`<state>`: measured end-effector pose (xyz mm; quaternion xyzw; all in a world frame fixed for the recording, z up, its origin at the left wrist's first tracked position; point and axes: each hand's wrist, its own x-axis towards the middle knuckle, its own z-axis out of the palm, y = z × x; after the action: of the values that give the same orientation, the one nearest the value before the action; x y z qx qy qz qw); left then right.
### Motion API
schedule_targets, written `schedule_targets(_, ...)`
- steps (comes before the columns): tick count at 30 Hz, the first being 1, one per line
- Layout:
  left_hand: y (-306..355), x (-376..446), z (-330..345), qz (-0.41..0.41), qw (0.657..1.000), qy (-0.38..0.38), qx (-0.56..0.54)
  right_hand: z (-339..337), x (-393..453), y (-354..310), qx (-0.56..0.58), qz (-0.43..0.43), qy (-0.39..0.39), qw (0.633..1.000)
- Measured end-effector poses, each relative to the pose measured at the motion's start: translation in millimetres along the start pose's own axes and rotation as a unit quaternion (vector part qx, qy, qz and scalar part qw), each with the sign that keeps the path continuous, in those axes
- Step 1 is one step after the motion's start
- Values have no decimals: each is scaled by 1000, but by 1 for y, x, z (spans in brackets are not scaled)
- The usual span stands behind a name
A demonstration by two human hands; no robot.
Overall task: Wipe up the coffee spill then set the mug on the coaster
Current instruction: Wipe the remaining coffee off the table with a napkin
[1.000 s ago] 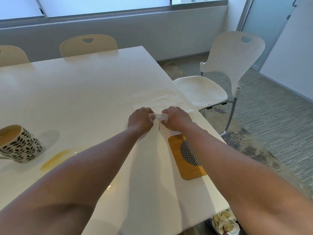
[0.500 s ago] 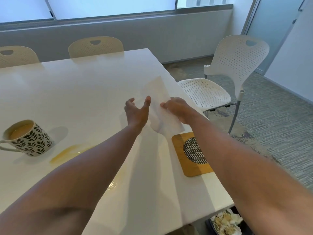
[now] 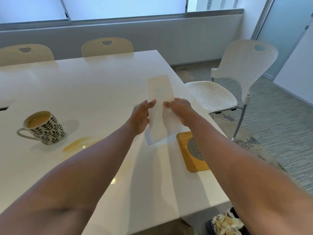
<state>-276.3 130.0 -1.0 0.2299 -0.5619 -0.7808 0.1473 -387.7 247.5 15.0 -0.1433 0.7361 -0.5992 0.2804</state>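
Note:
A white paper towel, folded into a long strip, is held above the white table. My left hand grips its left edge and my right hand grips its right edge. A black-and-white leaf-patterned mug full of coffee stands at the left. A tan coffee spill lies just right of the mug, partly hidden by my left forearm. The wooden coaster with a metal mesh centre lies near the table's right edge, partly under my right forearm.
A white perforated chair stands off the table's right edge. Two cream chairs are tucked in at the far side. A bin with crumpled paper sits on the floor below the near right corner.
The towel went from lying on the table to being lifted and folded into a narrow strip. My left hand, open half a second ago, now grips the towel's left edge.

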Motion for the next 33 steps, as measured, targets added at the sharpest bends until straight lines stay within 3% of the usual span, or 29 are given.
schedule_targets(12,3,-28,-19,40,999,29,17,9,-24,6,27,16,-66,997)
schedule_targets(18,3,-37,-33,36,997,66,30,18,-32,9,35,-33,-103,993)
schedule_targets(23,2,-45,-46,58,987,103,110,26,-42,12,-13,-86,-97,991)
schedule_targets(28,0,-52,-55,127,959,146,205,36,-44,5,48,21,-101,993)
schedule_targets(33,-4,-56,-69,169,924,197,280,53,-43,3,87,67,-220,969)
